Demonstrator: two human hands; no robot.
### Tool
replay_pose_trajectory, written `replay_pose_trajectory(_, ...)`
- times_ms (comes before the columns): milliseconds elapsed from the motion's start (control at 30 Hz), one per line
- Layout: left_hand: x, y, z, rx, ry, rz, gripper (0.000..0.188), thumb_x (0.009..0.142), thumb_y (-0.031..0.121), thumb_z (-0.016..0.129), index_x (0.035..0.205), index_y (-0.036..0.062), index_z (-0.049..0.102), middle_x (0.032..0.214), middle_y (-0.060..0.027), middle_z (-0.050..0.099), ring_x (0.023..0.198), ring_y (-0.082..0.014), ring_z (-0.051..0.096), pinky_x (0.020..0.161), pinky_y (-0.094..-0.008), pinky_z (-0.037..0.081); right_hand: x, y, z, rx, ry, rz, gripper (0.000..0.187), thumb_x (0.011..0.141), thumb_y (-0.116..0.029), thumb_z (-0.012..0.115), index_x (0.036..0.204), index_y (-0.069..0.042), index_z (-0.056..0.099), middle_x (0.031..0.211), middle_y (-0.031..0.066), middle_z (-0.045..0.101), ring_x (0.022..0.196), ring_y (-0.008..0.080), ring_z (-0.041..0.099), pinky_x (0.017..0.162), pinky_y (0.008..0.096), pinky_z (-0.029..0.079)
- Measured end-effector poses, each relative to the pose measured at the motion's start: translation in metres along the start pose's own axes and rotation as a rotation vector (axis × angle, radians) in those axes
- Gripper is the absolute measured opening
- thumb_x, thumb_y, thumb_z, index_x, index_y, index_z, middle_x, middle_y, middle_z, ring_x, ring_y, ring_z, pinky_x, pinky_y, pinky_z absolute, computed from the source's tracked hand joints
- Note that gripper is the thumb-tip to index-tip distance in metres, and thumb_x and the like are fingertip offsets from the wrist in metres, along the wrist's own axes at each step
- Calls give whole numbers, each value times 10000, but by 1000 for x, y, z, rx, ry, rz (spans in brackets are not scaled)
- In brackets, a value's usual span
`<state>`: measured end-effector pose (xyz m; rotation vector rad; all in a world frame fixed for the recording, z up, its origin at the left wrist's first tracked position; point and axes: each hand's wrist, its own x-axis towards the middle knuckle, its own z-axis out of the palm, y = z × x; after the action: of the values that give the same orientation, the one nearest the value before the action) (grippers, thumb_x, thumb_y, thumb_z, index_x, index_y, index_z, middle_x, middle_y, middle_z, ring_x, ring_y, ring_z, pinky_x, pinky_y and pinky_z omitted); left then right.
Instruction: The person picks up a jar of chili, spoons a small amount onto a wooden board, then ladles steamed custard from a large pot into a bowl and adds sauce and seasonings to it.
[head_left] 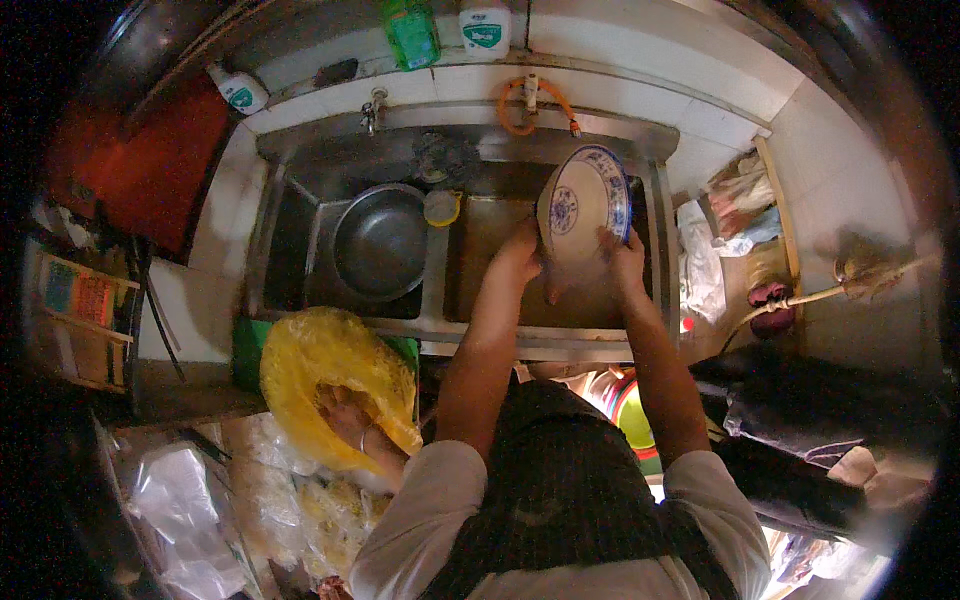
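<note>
White tiled walls fill the top and right of the frame, closing round a steel sink (300, 215) with two basins at upper centre. To its left, a dark red surface (140, 160) takes up the upper left. At lower left a yellow plastic bag (320, 380) lies over a heap of clear bags (260, 490). Inside the sink's left basin sits a round steel bowl (380, 243). Over the right basin, just above centre, a white plate (583, 200) with blue pattern is held tilted, its face toward the camera. The left hand (518, 256) grips its lower left rim, fingers curled behind it and closed on the edge. The right hand (622, 255) holds the lower right rim the same way, thumb on the front. On the ledge at the top edge stand a green bottle (411, 33) and a white bottle (485, 27). Below them an orange hose (520, 105) loops at one tap (531, 92); a second tap (372, 110) stands to its left. A small yellow cup (441, 207) rests on the divider between the basins.
</note>
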<state>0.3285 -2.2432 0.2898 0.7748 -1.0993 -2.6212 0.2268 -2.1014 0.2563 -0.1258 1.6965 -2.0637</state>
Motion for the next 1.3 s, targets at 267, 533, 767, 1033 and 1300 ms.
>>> replay_pose_trajectory(267,-14,-45,-26,-279,248,-56,248,965,254,471,1100,77,579,1056,-67,623,970,-212,576,852,-381,487,10,73,-55,-55,45,-123,479,833,-224,696,1202,30,527,1118,143,619,964,229,590,831,354,463)
replay_pose_trajectory(533,-65,-96,34,359,445,555,327,1000,269,410,1027,-25,552,812,-104,591,718,-182,544,636,-333,455,-24,92,-58,58,320,-2,578,797,-225,710,1255,41,481,1149,162,589,997,268,574,851,380,452)
replay_pose_trajectory(767,-67,-144,27,1029,319,767,292,976,254,485,1000,-34,524,720,-91,596,681,-190,620,584,-333,476,-60,44,-64,287,249,382,415,790,-117,671,1159,39,562,1004,138,643,896,227,598,790,320,469)
replay_pose_trajectory(1033,-87,-109,-27,1934,-109,751,500,724,-11,564,1213,91,544,1274,-147,491,1136,-353,492,923,-427,446,-66,44,-146,933,-83,671,207,884,-220,548,981,-39,531,670,62,505,479,128,436,425,279,401)
replay_pose_trajectory(1300,-118,-117,-179,2469,-117,305,455,800,50,574,1250,88,514,1317,-179,445,1157,-378,477,959,-478,421,-184,-41,-183,1377,-133,433,183,918,-222,494,943,-41,510,692,55,503,455,86,388,368,208,309)
